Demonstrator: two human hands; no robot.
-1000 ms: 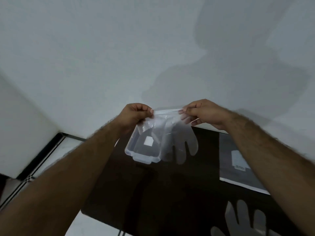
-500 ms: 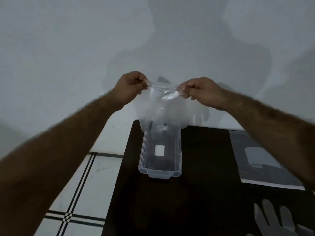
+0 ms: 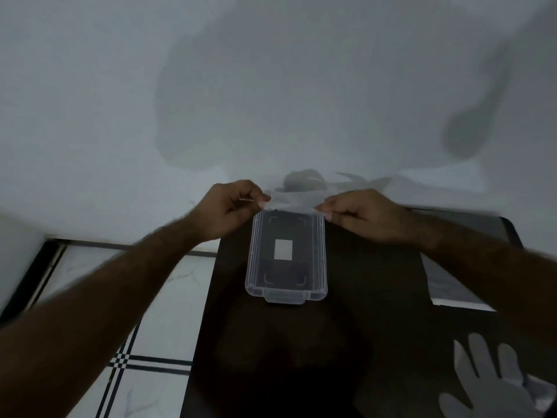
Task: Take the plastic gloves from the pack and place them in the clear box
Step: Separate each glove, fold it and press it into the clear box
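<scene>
A thin clear plastic glove is stretched flat between my two hands, just above the far end of the clear box. My left hand pinches its left edge and my right hand pinches its right edge. The box is a long open clear tub with a white sticker on its floor, lying on the dark table. More plastic gloves lie spread at the table's near right corner. The glove in my hands is faint and blurred against the wall.
A dark flat pack with a pale edge lies on the table to the right of the box, partly under my right forearm. A white wall rises right behind the table. White tiled floor with black lines lies to the left.
Both hands have dropped lower with the glove, from well above the box to just over its far end. The glove now looks pulled flat instead of hanging. The view tilted down.
</scene>
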